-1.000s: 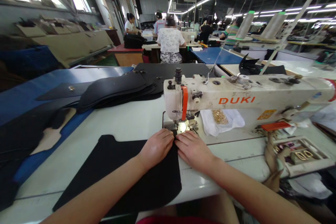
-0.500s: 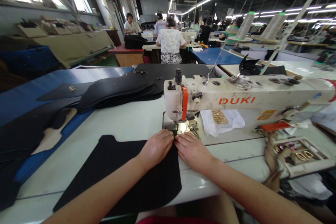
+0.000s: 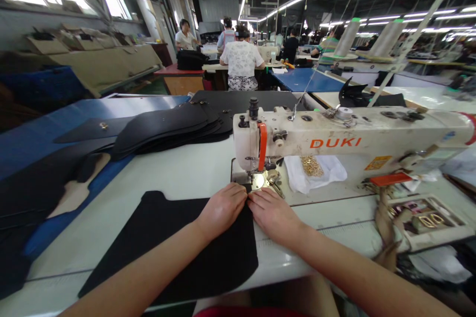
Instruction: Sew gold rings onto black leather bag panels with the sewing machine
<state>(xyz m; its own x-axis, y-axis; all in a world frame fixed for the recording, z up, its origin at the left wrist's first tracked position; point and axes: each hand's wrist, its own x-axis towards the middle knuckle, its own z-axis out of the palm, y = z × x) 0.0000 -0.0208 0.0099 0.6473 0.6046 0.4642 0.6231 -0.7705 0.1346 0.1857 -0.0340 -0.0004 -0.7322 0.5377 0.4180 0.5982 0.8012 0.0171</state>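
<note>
Fingers (image 3: 239,197) close together, left hand (image 3: 221,210) and right hand (image 3: 275,215) pinching the black panel (image 3: 148,220).

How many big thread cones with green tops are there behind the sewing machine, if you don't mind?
2: the left cone and the right cone, side by side behind the machine. Others may be hidden.

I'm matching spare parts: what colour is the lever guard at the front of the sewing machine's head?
Orange; the guard shows best in the head view.
</note>
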